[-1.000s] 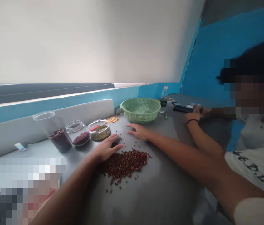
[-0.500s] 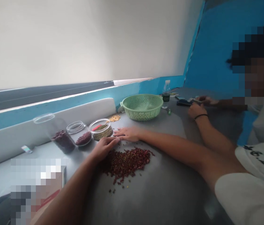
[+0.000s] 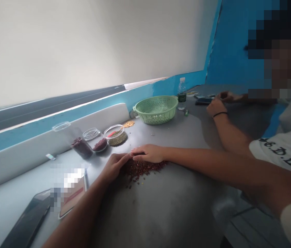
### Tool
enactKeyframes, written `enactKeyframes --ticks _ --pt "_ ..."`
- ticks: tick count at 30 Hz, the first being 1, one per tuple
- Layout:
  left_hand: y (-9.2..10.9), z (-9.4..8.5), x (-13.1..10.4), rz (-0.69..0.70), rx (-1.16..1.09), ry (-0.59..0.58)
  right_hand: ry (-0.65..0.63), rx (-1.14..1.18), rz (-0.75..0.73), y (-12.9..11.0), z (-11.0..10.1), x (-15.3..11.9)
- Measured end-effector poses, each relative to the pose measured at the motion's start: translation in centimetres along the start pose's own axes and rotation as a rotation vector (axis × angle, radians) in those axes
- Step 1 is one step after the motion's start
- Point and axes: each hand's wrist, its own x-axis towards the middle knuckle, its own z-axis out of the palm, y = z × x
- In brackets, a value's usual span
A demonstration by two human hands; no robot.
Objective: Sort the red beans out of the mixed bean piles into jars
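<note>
A mixed pile of dark red and greenish beans point(image 3: 144, 171) lies on the grey table, partly covered by my hands. My right hand point(image 3: 150, 153) is laid over the far side of the pile, fingers stretched to the left. At the pile's left edge rests my left hand point(image 3: 115, 166), its fingers extended and the tips meeting those of the right. Beyond them stand a round tub of green beans point(image 3: 118, 138) with a red item inside, a small jar of reddish beans point(image 3: 100, 144) and a taller jar of dark red beans point(image 3: 81, 146).
A green strainer basket point(image 3: 157, 110) stands farther back, beside a water bottle point(image 3: 182, 94) and some yellow kernels point(image 3: 129, 124). Two phones, one dark point(image 3: 29, 217), lie at the left. A co-worker's hands point(image 3: 217, 105) are at the right.
My right hand has come back from beside the tub onto the pile, hiding more of the beans. My left hand stays at the pile's left edge. The view has shifted.
</note>
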Motion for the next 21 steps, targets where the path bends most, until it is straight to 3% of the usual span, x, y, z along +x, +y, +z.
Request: enactKeyframes --ticks 4,9,12,16,18,21 --pt "0.6 -0.2 -0.3 0.0 -0.041 -0.027 0.023 -0.059 0.037 -2.0 1.0 -0.2" --pt "1.2 -0.3 -2.0 -0.01 -0.074 -0.051 0.092 -0.18 0.103 -5.2 3.7 -0.9" --pt "1.4 0.0 -3.1 -0.021 -0.086 -0.016 0.072 -0.183 0.099 -5.6 4.3 -0.5" --pt "1.1 0.5 -3.2 -0.052 -0.124 0.116 0.164 -0.179 0.113 -2.5 1.0 3.0" --pt "0.7 0.6 -3.1 -0.073 -0.151 0.186 0.168 -0.251 0.259 0.1 -1.6 5.6" --pt "0.2 0.6 -3.0 -0.114 -0.174 0.24 0.155 -0.281 0.321 3.8 -4.1 8.9"
